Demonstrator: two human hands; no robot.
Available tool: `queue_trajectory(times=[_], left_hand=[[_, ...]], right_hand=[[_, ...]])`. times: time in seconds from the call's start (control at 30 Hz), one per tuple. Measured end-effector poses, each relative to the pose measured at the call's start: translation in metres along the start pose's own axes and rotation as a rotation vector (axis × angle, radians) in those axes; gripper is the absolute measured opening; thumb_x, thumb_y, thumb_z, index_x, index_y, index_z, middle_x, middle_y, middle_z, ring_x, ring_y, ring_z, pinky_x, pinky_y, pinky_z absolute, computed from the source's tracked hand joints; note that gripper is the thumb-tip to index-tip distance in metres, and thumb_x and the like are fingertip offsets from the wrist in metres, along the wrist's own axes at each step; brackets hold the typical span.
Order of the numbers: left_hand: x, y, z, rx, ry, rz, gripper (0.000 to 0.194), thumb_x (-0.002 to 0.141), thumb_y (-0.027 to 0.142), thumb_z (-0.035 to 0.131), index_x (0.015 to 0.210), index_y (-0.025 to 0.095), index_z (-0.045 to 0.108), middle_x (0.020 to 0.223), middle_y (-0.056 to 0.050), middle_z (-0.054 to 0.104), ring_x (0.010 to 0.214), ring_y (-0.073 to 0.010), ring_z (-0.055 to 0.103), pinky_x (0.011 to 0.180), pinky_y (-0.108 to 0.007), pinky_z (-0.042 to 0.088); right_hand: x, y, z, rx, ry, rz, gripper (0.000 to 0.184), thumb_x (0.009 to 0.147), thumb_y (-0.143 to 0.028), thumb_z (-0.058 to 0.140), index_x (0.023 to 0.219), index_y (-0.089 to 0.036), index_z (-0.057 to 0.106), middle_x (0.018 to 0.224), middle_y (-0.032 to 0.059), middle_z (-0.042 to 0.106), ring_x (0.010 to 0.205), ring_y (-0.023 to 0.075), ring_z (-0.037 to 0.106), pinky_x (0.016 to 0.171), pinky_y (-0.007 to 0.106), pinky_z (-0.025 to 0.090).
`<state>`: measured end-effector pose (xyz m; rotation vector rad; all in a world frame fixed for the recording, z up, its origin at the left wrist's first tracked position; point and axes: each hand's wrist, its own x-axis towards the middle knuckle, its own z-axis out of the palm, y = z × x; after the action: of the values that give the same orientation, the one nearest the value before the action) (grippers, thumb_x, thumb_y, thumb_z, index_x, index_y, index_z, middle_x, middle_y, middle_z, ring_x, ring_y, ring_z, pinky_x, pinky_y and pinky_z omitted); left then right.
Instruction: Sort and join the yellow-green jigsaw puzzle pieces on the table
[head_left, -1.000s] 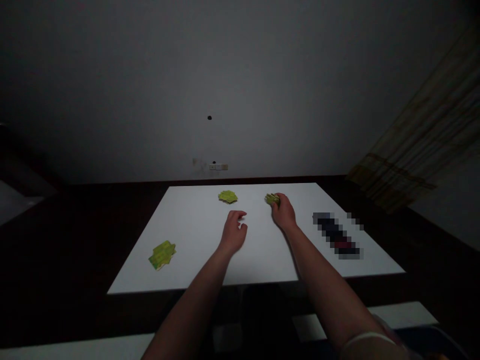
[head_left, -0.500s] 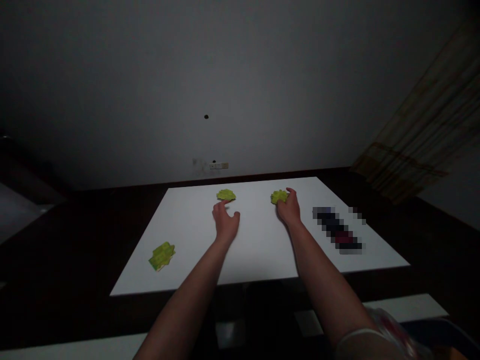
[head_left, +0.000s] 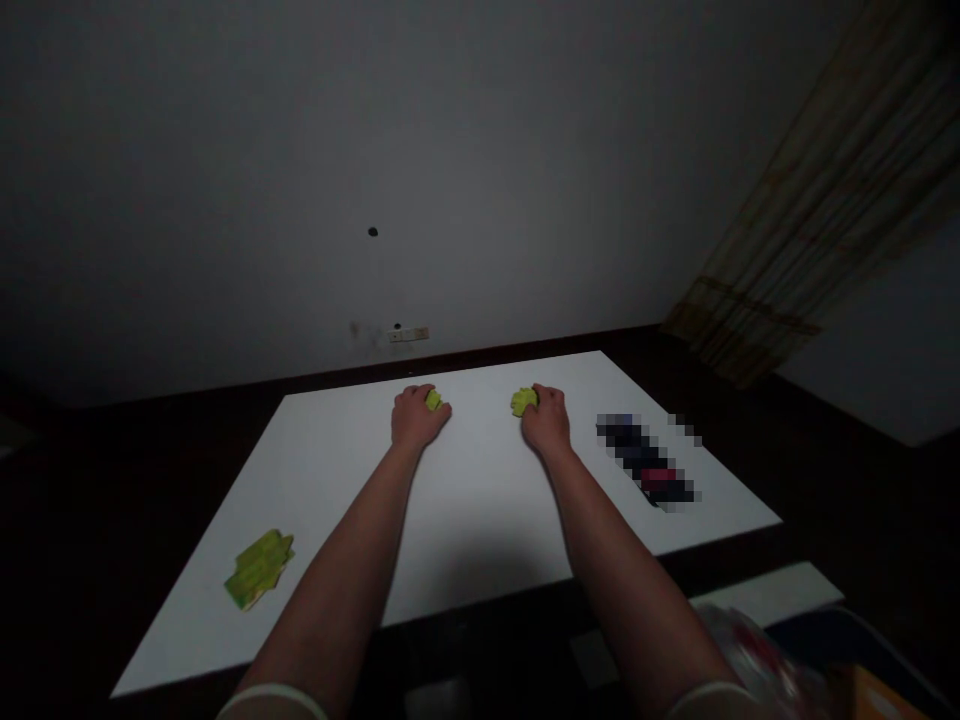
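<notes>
Both hands rest near the far edge of a white board (head_left: 480,500). My left hand (head_left: 418,417) is curled over a small yellow-green stack of folded paper or card (head_left: 433,401), most of it hidden under the fingers. My right hand (head_left: 546,418) grips a similar yellow-green stack (head_left: 524,401) at its fingertips, with the part under the fingers hidden. A larger, jagged yellow-green stack (head_left: 259,568) lies alone near the board's front left corner, well away from either hand.
A pixelated dark object (head_left: 646,460) lies on the board's right side, beyond my right hand. The board sits on a dark table (head_left: 142,470). A sheer curtain (head_left: 810,210) hangs at upper right, and a translucent plastic bag (head_left: 750,650) shows at lower right.
My left hand has moved onto the middle yellow-green stack and closed over it. My right hand still has its stack. The whole view has shifted left and tilted slightly.
</notes>
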<state>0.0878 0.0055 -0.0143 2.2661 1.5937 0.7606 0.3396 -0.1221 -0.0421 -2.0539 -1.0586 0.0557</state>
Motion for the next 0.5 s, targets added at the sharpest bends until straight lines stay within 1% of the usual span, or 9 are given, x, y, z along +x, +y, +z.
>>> queue_trajectory(times=[0.13, 0.27, 0.33, 0.4, 0.5], left_hand=[[-0.002, -0.001, 0.001, 0.044, -0.015, 0.071, 0.057, 0.088, 0.043, 0.075, 0.140, 0.022, 0.079, 0.143, -0.016, 0.072, 0.130, -0.0389, 0.063, 0.112, -0.047, 0.050], [-0.014, 0.000, -0.005, 0.027, -0.056, 0.125, 0.054, 0.088, 0.042, 0.075, 0.138, 0.023, 0.080, 0.140, -0.014, 0.074, 0.128, -0.0362, 0.064, 0.114, -0.046, 0.050], [-0.026, 0.000, -0.008, -0.001, -0.077, 0.161, 0.051, 0.087, 0.040, 0.075, 0.136, 0.024, 0.080, 0.138, -0.012, 0.075, 0.128, -0.0346, 0.065, 0.115, -0.046, 0.050], [-0.040, 0.000, -0.012, -0.037, -0.088, 0.194, 0.049, 0.086, 0.038, 0.077, 0.133, 0.026, 0.081, 0.137, -0.011, 0.075, 0.126, -0.0336, 0.065, 0.116, -0.046, 0.051], [-0.064, -0.001, -0.019, -0.097, -0.105, 0.254, 0.048, 0.083, 0.035, 0.079, 0.130, 0.026, 0.082, 0.135, -0.011, 0.075, 0.124, -0.0339, 0.066, 0.115, -0.048, 0.053]], right_hand=[[-0.001, -0.007, -0.006, -0.136, -0.036, 0.004, 0.054, 0.103, -0.018, 0.052, 0.154, -0.017, 0.069, 0.155, 0.0191, 0.064, 0.134, 0.0348, 0.065, 0.118, 0.047, 0.049], [-0.003, -0.011, -0.011, -0.184, -0.054, 0.023, 0.051, 0.105, -0.021, 0.051, 0.150, -0.022, 0.073, 0.156, 0.0148, 0.068, 0.131, 0.0351, 0.065, 0.113, 0.048, 0.049], [-0.003, -0.010, -0.011, -0.172, -0.056, 0.022, 0.050, 0.104, -0.021, 0.050, 0.147, -0.024, 0.075, 0.153, 0.0137, 0.070, 0.130, 0.0355, 0.065, 0.113, 0.050, 0.049], [-0.003, -0.008, -0.009, -0.127, -0.046, 0.011, 0.048, 0.103, -0.022, 0.050, 0.142, -0.023, 0.078, 0.150, 0.0146, 0.072, 0.130, 0.0369, 0.064, 0.112, 0.053, 0.048], [-0.003, -0.005, -0.007, -0.002, 0.031, 0.006, 0.046, 0.100, -0.026, 0.051, 0.135, -0.021, 0.080, 0.148, 0.0174, 0.072, 0.132, 0.0394, 0.062, 0.113, 0.057, 0.046]])
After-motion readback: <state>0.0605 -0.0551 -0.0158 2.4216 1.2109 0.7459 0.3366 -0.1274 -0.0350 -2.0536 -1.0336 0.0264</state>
